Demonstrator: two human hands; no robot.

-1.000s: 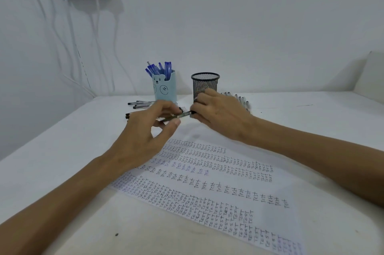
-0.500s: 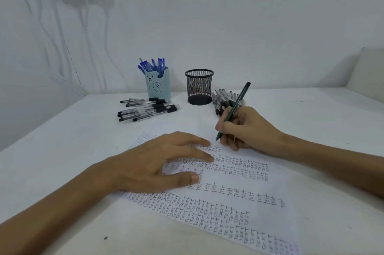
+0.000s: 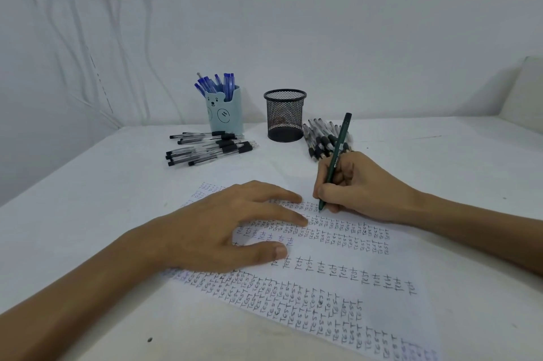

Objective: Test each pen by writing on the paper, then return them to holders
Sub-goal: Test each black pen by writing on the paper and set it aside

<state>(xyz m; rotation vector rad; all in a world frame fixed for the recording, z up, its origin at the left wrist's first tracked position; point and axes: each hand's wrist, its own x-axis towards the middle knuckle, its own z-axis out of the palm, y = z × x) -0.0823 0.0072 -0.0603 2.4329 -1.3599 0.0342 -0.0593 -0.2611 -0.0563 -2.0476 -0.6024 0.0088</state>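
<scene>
Head view: the right hand (image 3: 358,187) grips a dark green pen (image 3: 337,152), pinched low on the barrel between thumb and curled fingers. Its tip is down on the paper (image 3: 338,281) and its upper end leans away from the person. The tip sits at the far row of writing, just to the right of the left hand's fingertips (image 3: 301,221).

The left hand (image 3: 223,228) lies flat on the sheet's left part with its fingers straight and spread, holding nothing, palm down on the page (which is covered in rows of the word "TEST").

Just beyond the right hand's knuckles lies a heap of clear pens with black grips (image 3: 320,137), partly hidden by that hand. To the left of the heap stands a black mesh holder (image 3: 285,115), upright. Well beyond the left hand is a pale blue bear-faced holder (image 3: 224,116) with blue pens (image 3: 219,85) standing in it. A second batch of clear pens (image 3: 205,150) lies on the white table (image 3: 88,199) between that holder and the left hand.
</scene>
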